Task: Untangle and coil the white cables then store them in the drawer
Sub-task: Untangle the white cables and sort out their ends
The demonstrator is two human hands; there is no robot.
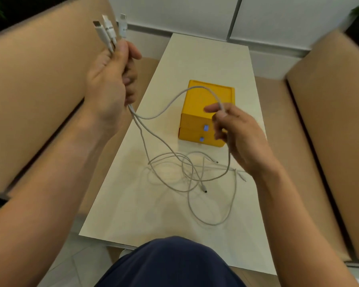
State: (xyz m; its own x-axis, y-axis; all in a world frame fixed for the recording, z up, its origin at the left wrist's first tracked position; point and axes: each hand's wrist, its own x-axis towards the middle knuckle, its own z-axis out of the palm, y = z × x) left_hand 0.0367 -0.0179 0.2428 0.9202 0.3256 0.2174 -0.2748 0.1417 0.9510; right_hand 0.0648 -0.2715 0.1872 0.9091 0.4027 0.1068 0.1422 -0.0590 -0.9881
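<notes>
Most of the white cables (192, 169) lie knotted on the pale table (216, 65), just before the yellow drawer box (193, 121), whose drawers are both closed. I judge a hard pull on one strand would cinch the knot (or drag loose ends off the edge). My left hand (110, 79), raised, grips three cables below their plugs (109, 27). My right hand (240, 133) pinches one strand between thumb and forefinger.

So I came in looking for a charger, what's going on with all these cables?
A person is sorting white cables over a pale table. The left hand grips three just below their plugs, which point up. The right hand pinches one cable that arcs above the yellow drawer box. The rest lies tangled on the table before the box. Both drawers look closed; nothing is coiled yet.
</notes>
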